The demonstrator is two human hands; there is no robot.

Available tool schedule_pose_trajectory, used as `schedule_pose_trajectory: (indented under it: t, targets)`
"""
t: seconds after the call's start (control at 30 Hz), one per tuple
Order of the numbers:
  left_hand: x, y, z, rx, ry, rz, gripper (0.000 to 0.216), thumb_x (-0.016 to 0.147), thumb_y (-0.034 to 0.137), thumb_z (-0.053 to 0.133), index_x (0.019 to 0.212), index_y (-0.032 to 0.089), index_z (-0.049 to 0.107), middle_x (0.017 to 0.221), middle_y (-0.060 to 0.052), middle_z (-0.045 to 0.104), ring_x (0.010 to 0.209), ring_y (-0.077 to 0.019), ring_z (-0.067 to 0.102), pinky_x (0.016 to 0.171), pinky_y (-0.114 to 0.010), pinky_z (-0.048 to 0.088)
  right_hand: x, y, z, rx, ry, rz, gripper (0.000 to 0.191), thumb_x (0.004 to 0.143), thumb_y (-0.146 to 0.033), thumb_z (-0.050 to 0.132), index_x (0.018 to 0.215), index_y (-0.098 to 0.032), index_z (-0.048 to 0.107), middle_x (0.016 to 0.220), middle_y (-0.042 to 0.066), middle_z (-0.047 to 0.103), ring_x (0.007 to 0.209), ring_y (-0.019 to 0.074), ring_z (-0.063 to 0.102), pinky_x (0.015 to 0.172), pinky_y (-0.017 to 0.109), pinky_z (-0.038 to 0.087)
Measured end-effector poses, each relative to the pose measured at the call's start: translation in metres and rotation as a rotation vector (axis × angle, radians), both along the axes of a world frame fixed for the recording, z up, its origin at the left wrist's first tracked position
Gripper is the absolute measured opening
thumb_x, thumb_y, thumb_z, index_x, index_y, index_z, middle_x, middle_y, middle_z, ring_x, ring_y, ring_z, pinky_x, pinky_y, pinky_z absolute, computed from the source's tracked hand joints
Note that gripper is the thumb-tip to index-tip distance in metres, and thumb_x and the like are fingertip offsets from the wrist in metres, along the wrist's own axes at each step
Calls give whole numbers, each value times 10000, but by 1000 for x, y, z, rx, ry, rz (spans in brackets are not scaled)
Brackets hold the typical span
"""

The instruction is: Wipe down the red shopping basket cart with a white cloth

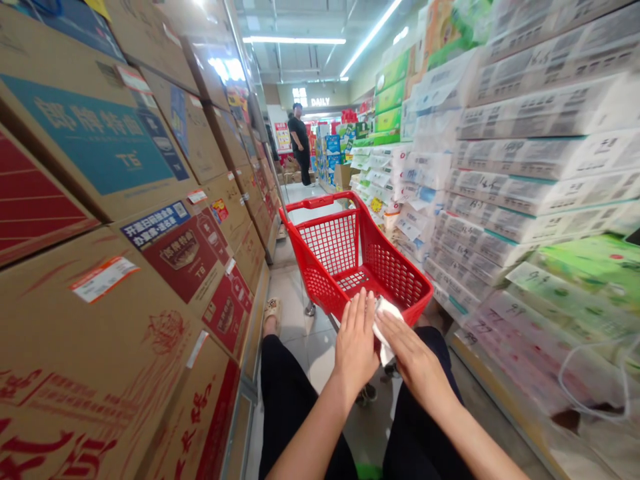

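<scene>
A red plastic shopping cart point(395, 270) stands between my knees, its near rim close to my hands. My left hand point(356, 343) lies against that near rim with its fingers stretched out and side by side, holding nothing. Beside it, my right hand point(410, 347) presses a white cloth point(387, 313) to the cart's near edge. The cloth is crumpled, and part of it hangs down between my two hands. My right palm and the cart's near wall are mostly hidden.
Stacked cardboard cartons point(100, 267) line the left side closely. On the right rise piles of wrapped paper packs point(525, 160) and green packs point(590, 273). A person point(300, 143) in dark clothes stands farther down the tiled aisle point(287, 293).
</scene>
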State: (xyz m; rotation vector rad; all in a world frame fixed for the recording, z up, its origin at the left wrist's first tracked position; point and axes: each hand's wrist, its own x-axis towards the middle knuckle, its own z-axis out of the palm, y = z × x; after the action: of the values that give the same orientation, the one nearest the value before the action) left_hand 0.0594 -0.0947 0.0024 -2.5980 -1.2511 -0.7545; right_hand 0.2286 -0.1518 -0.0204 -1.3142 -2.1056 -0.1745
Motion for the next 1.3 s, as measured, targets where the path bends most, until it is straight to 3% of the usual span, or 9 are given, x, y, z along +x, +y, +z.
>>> schedule_pose_trajectory:
  t: [0.23, 0.33, 0.5, 0.6, 0.7, 0.77, 1.0, 1.2, 1.3]
  targets:
    - [-1, 1, 2, -12, -6, -57, 951, 926, 298, 579, 1663, 110, 8, 1731, -131, 128, 1601, -285, 154, 1281, -495, 296, 70, 20, 5, 31, 93, -176, 763, 908, -9, 416, 1611, -300, 360, 1617, 52, 459, 1509, 235, 397, 1246, 520, 369]
    - [6, 0, 2, -17, -22, -46, 955, 911, 275, 582, 1665, 118, 18, 1732, -128, 120, 1601, -294, 155, 1275, -507, 305, 52, 16, 6, 36, 74, -173, 786, 892, 1, 406, 1618, -295, 346, 1606, 59, 474, 1498, 233, 416, 1237, 517, 386]
    - [5, 0, -2, -25, -27, -42, 982, 852, 153, 556, 1664, 115, 7, 1732, -113, 144, 1599, -279, 169, 1288, -497, 286, 7, -1, 7, 3, 3, 25, 826, 884, 15, 412, 1644, -276, 270, 1631, 55, 434, 1524, 221, 368, 1241, 482, 392]
    - [1, 1, -2, -23, -8, -45, 929, 903, 205, 550, 1664, 118, 25, 1733, -107, 149, 1601, -277, 163, 1289, -490, 285, 33, 7, 9, -11, 8, 18, 789, 909, 6, 412, 1632, -290, 305, 1624, 46, 447, 1518, 216, 378, 1247, 477, 381]
    - [2, 1, -2, -26, -4, -34, 878, 943, 249, 538, 1664, 120, 55, 1735, -105, 141, 1604, -268, 146, 1298, -475, 268, 69, 21, 10, 29, 83, -132, 757, 914, -2, 414, 1611, -291, 360, 1597, 60, 486, 1497, 231, 418, 1242, 507, 383]
    - [6, 0, -3, -30, -6, -31, 879, 943, 259, 544, 1663, 114, 62, 1736, -108, 133, 1606, -270, 138, 1303, -478, 252, 72, 24, 10, 35, 96, -192, 751, 908, 6, 405, 1603, -275, 379, 1585, 79, 501, 1488, 237, 432, 1237, 522, 387]
    - [9, -1, -7, -9, 19, -10, 917, 881, 146, 531, 1659, 86, 49, 1736, -104, 139, 1608, -252, 123, 1316, -446, 227, 10, -2, 9, -21, 12, 40, 779, 927, -14, 416, 1649, -253, 246, 1628, 81, 436, 1526, 226, 365, 1244, 482, 390]
    - [6, -2, -2, -4, 16, -34, 860, 955, 233, 524, 1663, 110, 51, 1732, -101, 162, 1603, -259, 156, 1301, -459, 268, 73, 21, 6, 28, 114, -90, 719, 953, -30, 420, 1616, -298, 347, 1590, 65, 497, 1504, 248, 406, 1240, 533, 385]
    - [11, -4, -1, -9, 15, -31, 862, 955, 248, 544, 1663, 107, 72, 1734, -100, 143, 1606, -261, 139, 1310, -460, 241, 79, 25, 6, 42, 140, -151, 730, 934, -10, 407, 1604, -296, 377, 1567, 69, 526, 1489, 249, 432, 1230, 548, 394]
